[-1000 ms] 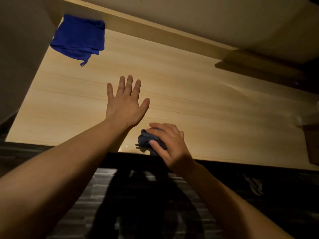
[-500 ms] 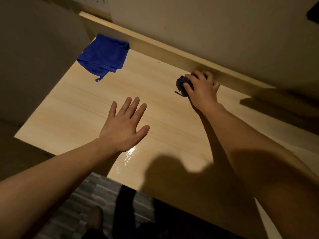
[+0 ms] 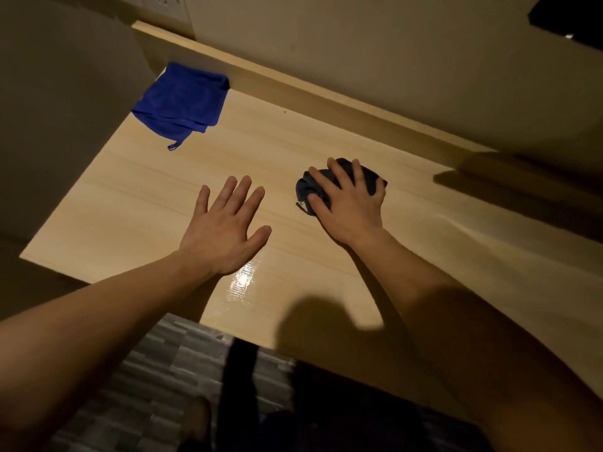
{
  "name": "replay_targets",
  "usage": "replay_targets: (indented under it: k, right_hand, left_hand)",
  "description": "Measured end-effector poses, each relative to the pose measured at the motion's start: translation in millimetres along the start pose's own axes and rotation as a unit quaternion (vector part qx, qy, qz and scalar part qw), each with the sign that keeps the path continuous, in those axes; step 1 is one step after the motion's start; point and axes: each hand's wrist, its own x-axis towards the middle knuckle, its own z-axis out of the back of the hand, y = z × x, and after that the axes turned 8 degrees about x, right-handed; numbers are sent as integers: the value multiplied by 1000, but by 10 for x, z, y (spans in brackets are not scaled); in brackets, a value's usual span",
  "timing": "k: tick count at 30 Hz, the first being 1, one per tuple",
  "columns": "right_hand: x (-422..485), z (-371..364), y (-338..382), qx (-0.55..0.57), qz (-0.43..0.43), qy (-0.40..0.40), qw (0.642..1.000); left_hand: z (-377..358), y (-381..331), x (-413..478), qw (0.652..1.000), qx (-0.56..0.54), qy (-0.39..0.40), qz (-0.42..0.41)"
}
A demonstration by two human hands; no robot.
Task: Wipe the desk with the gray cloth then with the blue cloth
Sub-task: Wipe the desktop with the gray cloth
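The bench is big, so wipe it in long rows, pressing flat. The blue cloth waits far left (its turn comes later). The left hand lies spread open. The right hand has its grip around the bunched gray cloth, mid-bench.

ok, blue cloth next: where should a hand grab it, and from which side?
Probably pinch the near folded edge of the blue cloth, coming from the open desk side. It lies flat and folded in the far-left corner, the side panel and back ledge closing off the other sides. The left hand is open and nearer; the right hand grips the gray cloth.
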Motion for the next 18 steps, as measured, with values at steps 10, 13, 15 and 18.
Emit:
replay_targets:
  k: [10, 13, 15, 18]
  right_hand:
    - [-1215, -310, 516, 4, 16, -4, 1000]
    - [-1532, -401, 659, 5, 17, -18, 1000]
    - [-1702, -441, 741, 8, 13, -22, 1000]
    - [-1925, -483, 854, 12, 8, -28, 999]
  left_hand:
    - [14, 14, 17, 1000, -14, 3, -7]
    - [49, 10, 16, 1000, -16, 6, -14]
    - [74, 1, 8, 1000, -14, 15, -16]
    - [114, 0, 3, 999, -11, 31, -21]
